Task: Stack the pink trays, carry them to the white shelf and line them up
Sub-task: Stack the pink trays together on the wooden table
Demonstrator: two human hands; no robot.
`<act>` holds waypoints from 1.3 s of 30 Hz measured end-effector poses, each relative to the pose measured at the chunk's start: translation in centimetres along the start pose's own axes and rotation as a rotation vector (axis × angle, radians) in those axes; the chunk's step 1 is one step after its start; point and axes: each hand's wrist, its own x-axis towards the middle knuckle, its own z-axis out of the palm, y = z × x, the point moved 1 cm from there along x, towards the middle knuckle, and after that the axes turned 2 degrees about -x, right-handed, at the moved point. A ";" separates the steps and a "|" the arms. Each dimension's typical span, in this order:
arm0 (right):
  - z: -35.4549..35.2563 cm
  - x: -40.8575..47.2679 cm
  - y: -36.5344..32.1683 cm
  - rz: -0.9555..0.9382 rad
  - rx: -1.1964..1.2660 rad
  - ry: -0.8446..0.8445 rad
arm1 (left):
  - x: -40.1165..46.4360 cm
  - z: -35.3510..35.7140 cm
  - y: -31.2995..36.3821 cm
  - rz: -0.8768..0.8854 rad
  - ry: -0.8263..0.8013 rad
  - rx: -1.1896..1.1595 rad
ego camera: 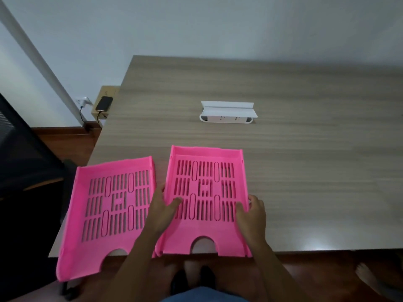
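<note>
Two pink slotted trays lie side by side at the near edge of the wooden table [283, 149]. The right tray [206, 188] is gripped on both side walls: my left hand [162, 209] holds its left wall with the thumb inside, and my right hand [251, 211] holds its right wall. The left tray [113, 205] lies untouched and overhangs the table's front edge at the corner. A small white shelf [227, 112] stands farther back near the middle of the table.
A black office chair [24, 162] stands left of the table. Beyond the table's left edge a phone [104, 103] charges on a cardboard box, wired to a wall socket. A bare foot [366, 273] shows on the floor at lower right.
</note>
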 end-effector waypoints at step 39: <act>0.7 1.2 0.8 -0.018 -0.059 -0.024 | 0.4 -0.5 -1.9 -0.075 -0.018 0.001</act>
